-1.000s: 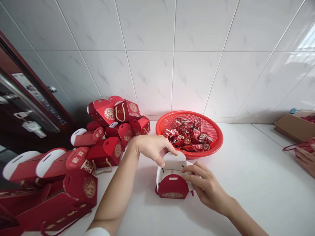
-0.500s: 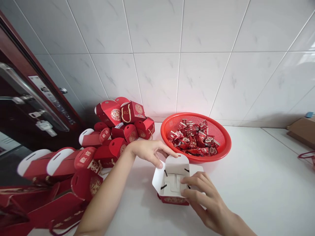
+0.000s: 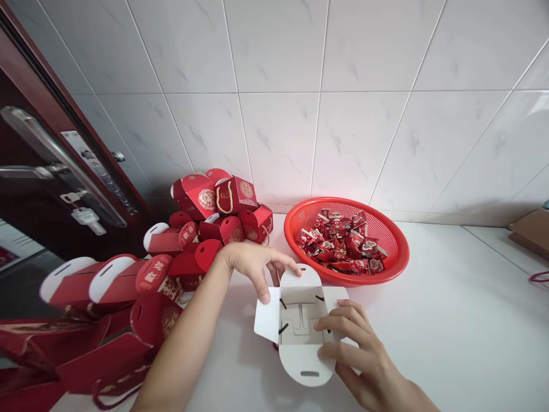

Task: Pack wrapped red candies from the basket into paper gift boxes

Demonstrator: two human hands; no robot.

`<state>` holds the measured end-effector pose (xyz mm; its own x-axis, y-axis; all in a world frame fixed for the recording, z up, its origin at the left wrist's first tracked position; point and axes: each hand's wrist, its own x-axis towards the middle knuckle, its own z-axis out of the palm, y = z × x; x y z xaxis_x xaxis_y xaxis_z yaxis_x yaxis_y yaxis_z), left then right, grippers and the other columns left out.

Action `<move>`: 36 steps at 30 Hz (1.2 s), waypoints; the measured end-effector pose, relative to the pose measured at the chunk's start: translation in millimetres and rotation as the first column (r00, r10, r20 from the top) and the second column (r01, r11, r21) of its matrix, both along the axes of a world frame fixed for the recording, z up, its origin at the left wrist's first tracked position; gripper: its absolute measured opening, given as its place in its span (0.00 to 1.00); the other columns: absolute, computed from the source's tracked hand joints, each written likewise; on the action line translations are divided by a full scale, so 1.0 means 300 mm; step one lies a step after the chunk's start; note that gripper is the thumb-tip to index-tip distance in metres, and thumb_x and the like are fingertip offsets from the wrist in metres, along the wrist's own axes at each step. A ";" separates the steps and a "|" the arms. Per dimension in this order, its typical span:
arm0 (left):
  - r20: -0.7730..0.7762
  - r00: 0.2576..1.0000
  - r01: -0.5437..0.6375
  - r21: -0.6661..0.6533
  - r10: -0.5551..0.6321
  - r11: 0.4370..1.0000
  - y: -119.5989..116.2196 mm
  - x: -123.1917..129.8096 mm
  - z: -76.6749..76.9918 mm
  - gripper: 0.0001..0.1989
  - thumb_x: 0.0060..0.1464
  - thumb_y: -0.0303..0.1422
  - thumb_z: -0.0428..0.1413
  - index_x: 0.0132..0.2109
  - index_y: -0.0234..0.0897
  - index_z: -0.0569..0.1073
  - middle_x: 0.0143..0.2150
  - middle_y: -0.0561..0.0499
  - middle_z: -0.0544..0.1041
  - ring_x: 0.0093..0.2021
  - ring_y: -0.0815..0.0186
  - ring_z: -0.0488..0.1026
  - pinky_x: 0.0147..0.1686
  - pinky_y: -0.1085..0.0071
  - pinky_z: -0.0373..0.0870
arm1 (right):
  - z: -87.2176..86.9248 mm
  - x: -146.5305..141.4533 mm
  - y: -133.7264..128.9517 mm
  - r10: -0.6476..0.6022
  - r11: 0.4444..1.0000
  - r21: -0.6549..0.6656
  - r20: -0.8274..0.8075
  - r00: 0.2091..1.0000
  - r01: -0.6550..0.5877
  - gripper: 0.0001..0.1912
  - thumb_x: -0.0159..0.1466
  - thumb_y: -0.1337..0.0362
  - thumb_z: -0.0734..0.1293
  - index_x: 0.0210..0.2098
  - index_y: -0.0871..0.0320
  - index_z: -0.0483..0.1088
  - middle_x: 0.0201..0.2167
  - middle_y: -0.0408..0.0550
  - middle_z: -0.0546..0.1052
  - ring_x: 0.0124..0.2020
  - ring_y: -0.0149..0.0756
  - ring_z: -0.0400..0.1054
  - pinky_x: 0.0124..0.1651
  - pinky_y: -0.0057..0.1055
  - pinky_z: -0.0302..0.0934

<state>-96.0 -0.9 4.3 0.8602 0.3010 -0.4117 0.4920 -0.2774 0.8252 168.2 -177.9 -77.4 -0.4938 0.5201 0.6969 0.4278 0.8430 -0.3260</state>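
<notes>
An unfolded box (image 3: 302,326) with a white inside stands on the white table, its flaps spread outward and dark cord ends showing at its inner sides. My left hand (image 3: 261,269) rests at its upper left, thumb on the left flap and forefinger on the far rounded flap, fingers apart. At the right side of the box is my right hand (image 3: 358,343), fingers spread, touching the near rounded flap and the right edge. Behind the box sits a red basket (image 3: 398,260) holding several red-wrapped sweets (image 3: 343,240).
Several red boxes (image 3: 195,197) are heaped at the left, reaching the near left corner. A dark door (image 3: 47,154) with a metal handle and keys stands beyond them. A cardboard box (image 3: 532,232) lies at the far right, before the tiled wall.
The near rounded flap of the box has come down toward me and now lies outward. The left flap is spread flatter, with my left thumb moved left on it. The view has shifted slightly.
</notes>
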 end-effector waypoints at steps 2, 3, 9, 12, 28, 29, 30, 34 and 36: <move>0.025 1.000 0.002 -0.025 -0.001 1.000 0.011 -0.001 -0.018 0.52 0.29 0.44 0.79 0.64 0.39 0.72 0.44 0.48 0.80 0.43 0.59 0.80 0.38 0.70 0.78 | 0.004 -0.002 -0.004 -0.001 1.000 -0.018 -0.015 1.000 0.001 0.18 0.62 0.80 0.61 0.43 0.53 0.70 0.49 0.51 0.79 0.47 0.41 0.71 0.61 0.49 0.62; 0.027 1.000 0.000 -0.034 0.001 0.999 0.016 -0.002 -0.026 0.52 0.29 0.43 0.79 0.64 0.39 0.72 0.43 0.49 0.79 0.42 0.59 0.80 0.37 0.71 0.78 | 0.007 -0.004 -0.006 0.000 1.000 -0.024 -0.020 1.000 0.000 0.18 0.62 0.80 0.61 0.43 0.53 0.71 0.49 0.50 0.78 0.46 0.41 0.71 0.61 0.49 0.62; 0.043 0.999 -0.016 -0.059 0.019 0.998 0.024 -0.002 -0.046 0.50 0.26 0.41 0.80 0.61 0.40 0.75 0.42 0.49 0.78 0.38 0.62 0.78 0.32 0.73 0.75 | 0.020 -0.014 -0.009 0.015 1.000 0.001 -0.034 0.999 -0.015 0.17 0.61 0.79 0.61 0.43 0.54 0.71 0.48 0.49 0.78 0.46 0.39 0.71 0.61 0.46 0.60; 0.122 0.990 -0.060 -0.073 0.069 0.996 0.017 0.014 -0.049 0.46 0.30 0.41 0.79 0.59 0.39 0.76 0.39 0.50 0.78 0.38 0.62 0.78 0.34 0.72 0.76 | 0.021 -0.007 -0.002 -0.004 1.000 0.026 -0.028 1.000 0.004 0.16 0.62 0.78 0.61 0.42 0.55 0.71 0.47 0.50 0.78 0.46 0.40 0.71 0.60 0.46 0.60; 0.095 0.985 -0.162 0.272 0.141 0.948 -0.069 0.068 0.068 0.28 0.51 0.40 0.68 0.59 0.41 0.78 0.47 0.46 0.81 0.44 0.60 0.81 0.43 0.70 0.76 | 0.217 0.192 0.162 -0.218 0.958 -0.218 -0.144 0.965 0.184 0.08 0.71 0.60 0.68 0.40 0.52 0.80 0.43 0.51 0.82 0.45 0.44 0.77 0.46 0.38 0.71; 0.090 0.982 -0.184 0.304 0.164 0.935 -0.074 0.070 0.075 0.28 0.52 0.40 0.67 0.59 0.40 0.77 0.48 0.46 0.82 0.45 0.60 0.81 0.44 0.69 0.76 | 0.235 0.214 0.210 -0.270 0.937 -0.253 -0.086 0.959 0.241 0.09 0.70 0.58 0.67 0.40 0.52 0.80 0.41 0.50 0.82 0.43 0.45 0.77 0.45 0.39 0.71; 0.081 0.978 -0.207 0.331 0.190 0.921 -0.079 0.072 0.080 0.28 0.53 0.41 0.67 0.60 0.40 0.77 0.49 0.46 0.82 0.46 0.59 0.81 0.45 0.68 0.76 | 0.251 0.233 0.261 -0.317 0.899 -0.315 0.010 0.948 0.303 0.10 0.70 0.58 0.66 0.39 0.52 0.80 0.39 0.50 0.83 0.41 0.45 0.77 0.42 0.39 0.71; 0.080 0.962 -0.271 0.390 0.261 0.880 -0.089 0.079 0.091 0.28 0.55 0.41 0.64 0.60 0.36 0.76 0.48 0.44 0.83 0.49 0.58 0.80 0.49 0.65 0.76 | 0.266 0.255 0.444 -0.390 0.665 -0.473 0.440 0.809 0.578 0.33 0.60 0.70 0.70 0.65 0.52 0.71 0.56 0.54 0.79 0.52 0.52 0.75 0.51 0.43 0.69; 0.107 0.955 -0.297 0.408 0.278 0.863 -0.091 0.082 0.090 0.27 0.56 0.43 0.63 0.59 0.36 0.77 0.49 0.44 0.83 0.48 0.58 0.80 0.49 0.64 0.75 | 0.246 0.236 0.500 -0.258 0.597 -0.509 0.610 0.749 0.620 0.47 0.55 0.74 0.70 0.72 0.47 0.62 0.65 0.55 0.72 0.59 0.54 0.71 0.50 0.40 0.68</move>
<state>-71.4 -28.1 31.4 0.7230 0.6723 -0.1588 0.5697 -0.4503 0.6875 238.9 -28.0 -3.7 -0.2096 0.9672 -0.1437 0.9193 0.1449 -0.3659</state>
